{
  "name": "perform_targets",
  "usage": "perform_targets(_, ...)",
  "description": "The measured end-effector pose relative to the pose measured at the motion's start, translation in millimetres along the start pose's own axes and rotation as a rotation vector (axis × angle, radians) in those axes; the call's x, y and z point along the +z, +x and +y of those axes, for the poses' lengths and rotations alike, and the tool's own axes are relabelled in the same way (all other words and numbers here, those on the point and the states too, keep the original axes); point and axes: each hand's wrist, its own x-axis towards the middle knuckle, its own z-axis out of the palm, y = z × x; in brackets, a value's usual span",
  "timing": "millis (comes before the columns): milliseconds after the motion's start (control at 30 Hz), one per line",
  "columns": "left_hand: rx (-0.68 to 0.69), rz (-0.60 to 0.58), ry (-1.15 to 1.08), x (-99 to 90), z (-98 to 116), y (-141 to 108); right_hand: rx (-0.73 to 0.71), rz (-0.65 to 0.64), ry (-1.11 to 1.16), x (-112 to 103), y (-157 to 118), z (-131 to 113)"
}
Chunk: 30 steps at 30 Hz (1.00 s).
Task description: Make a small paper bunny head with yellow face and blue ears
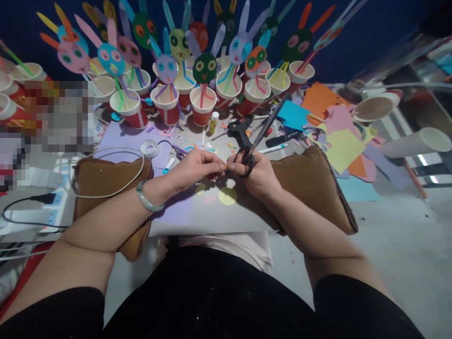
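My left hand point(197, 168), with a jade-coloured bangle on its wrist, pinches a tiny orange piece point(226, 167), perhaps paper, between thumb and fingertips. My right hand point(260, 175) meets it there, its thumb and finger closed at the same piece. Scissors point(267, 123) are held in the right hand, handle loops round the fingers and blades pointing up and away. Just beyond the hands lies a black glue gun point(241, 135). Below them, a pale yellow paper circle point(227, 196) rests on the table.
Red-and-white paper cups point(204, 107) with paper rabbit heads on coloured straws line the back. A glue stick point(213, 123) stands before them. Coloured paper sheets point(344, 150) pile up at the right. Brown cushions point(310, 188) lie under both forearms; a white cable point(116, 194) crosses the left one.
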Motion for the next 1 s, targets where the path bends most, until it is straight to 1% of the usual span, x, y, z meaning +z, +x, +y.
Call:
perform_targets(167,-0.038,-0.014,-0.062,0.5,1.7,0.2,0.006,0.003,0.031,1.9,-0.1,-2.6)
perform_targets(333,-0.025,-0.020,-0.056,-1.3,0.5,0.6,0.013,0.019,0.058,1.8,0.8,-1.4)
perform_targets(467,-0.014,-0.013,-0.036,-1.2,-1.8,1.2,-0.008,0.008,0.054,1.7,0.9,-1.5)
perform_targets(633,0.026,0.009,-0.002,0.5,-3.2,1.0,-0.012,0.017,0.016,2.5,0.1,0.0)
perform_targets(767,0.038,0.028,-0.005,2.4,-1.7,0.3,-0.033,0.037,0.043,2.1,0.7,1.8)
perform_targets(933,0.032,0.087,-0.010,1.2,-1.3,0.5,-0.092,0.117,0.050,0.7,3.7,-2.3)
perform_targets(1000,0.030,0.110,-0.016,0.0,-1.1,0.5,-0.091,0.124,0.040,-0.1,4.8,-4.0)
